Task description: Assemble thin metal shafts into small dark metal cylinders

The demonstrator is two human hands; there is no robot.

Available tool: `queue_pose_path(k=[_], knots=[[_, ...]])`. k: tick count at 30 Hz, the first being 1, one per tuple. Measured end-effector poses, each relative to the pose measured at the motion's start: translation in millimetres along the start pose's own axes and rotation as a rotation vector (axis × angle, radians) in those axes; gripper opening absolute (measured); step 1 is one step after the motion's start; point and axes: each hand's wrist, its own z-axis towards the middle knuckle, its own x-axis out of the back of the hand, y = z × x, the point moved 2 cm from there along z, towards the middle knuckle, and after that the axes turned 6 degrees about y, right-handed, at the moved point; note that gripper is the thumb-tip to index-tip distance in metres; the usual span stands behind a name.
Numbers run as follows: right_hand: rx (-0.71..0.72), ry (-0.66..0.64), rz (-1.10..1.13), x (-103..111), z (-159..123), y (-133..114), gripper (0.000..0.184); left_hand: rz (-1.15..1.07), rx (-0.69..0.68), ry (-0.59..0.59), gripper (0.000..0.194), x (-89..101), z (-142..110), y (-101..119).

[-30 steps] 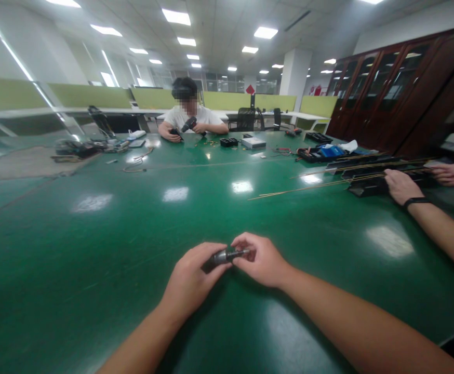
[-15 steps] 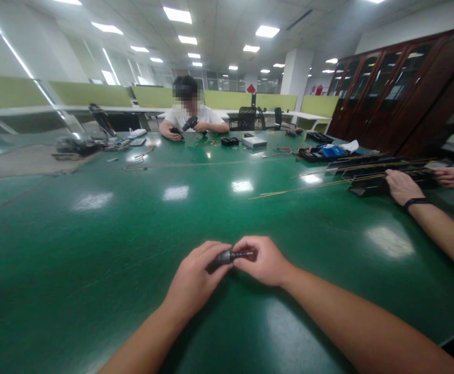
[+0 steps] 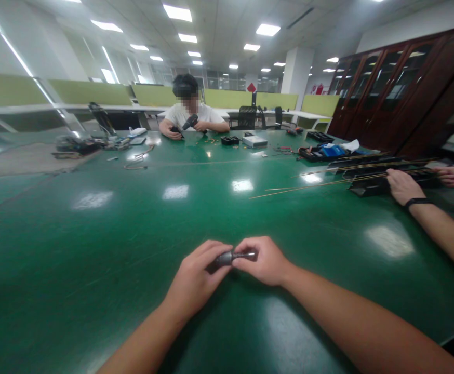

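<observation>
Both my hands meet low over the green table (image 3: 94, 249), close to its near edge. My left hand (image 3: 194, 280) is closed round the thick dark end of a small black cylindrical tool (image 3: 227, 257). My right hand (image 3: 262, 259) pinches the tool's thinner metal tip between thumb and fingers. The tool lies level between the two hands, just above the tabletop.
A co-worker's hands (image 3: 404, 188) rest on black trays and long thin brass rods (image 3: 328, 183) at the right. A person across the table (image 3: 190, 117) holds a dark power tool. Boxes, cables and small parts lie along the far edge. Dark wooden cabinets (image 3: 398, 83) stand at right.
My hands and the tool have barely shifted; the right fingers have slid slightly along the tip. The view tilted a little.
</observation>
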Motion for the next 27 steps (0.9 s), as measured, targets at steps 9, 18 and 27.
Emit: queue_pose_path(k=[9, 18, 27], knots=[[0.025, 0.004, -0.055, 1.5, 0.3, -1.7, 0.009, 0.010, -0.029, -0.006, 0.023, 0.8, 1.5, 0.5], [-0.009, 0.008, -0.045, 3.9, 0.3, -0.9, 0.011, 0.017, -0.027, 0.004, 0.024, 4.0, 2.8, 0.5], [-0.034, 0.026, -0.007, 1.7, -0.3, 2.1, 0.015, 0.019, -0.032, 0.012, 0.023, 3.0, 2.6, -1.4]])
